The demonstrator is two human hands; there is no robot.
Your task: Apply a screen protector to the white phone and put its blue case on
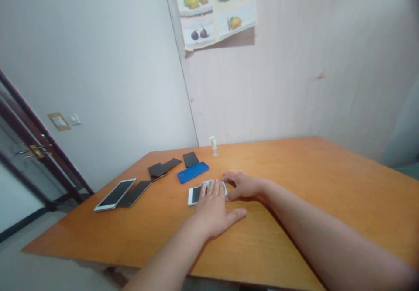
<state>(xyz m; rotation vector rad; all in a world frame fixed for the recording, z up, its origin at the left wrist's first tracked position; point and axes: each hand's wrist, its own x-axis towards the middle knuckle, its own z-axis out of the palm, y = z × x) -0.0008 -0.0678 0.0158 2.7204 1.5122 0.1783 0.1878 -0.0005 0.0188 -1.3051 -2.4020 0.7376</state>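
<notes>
Where left grip (212,212) rests | white phone (195,195) partly beneath | right grip (240,185) just beside

White phone (194,196), dark screen (197,193); blue case (193,172); orange-brown table (294,164); pale grey wall (124,64).

No legible lettering, brand or number, apparently, at this blur.

Phone (195,195) on table (314,169), left hand (212,214) on it, right hand (242,185) at its right, bottle (214,147) behind, tablet (115,194) left.
</notes>
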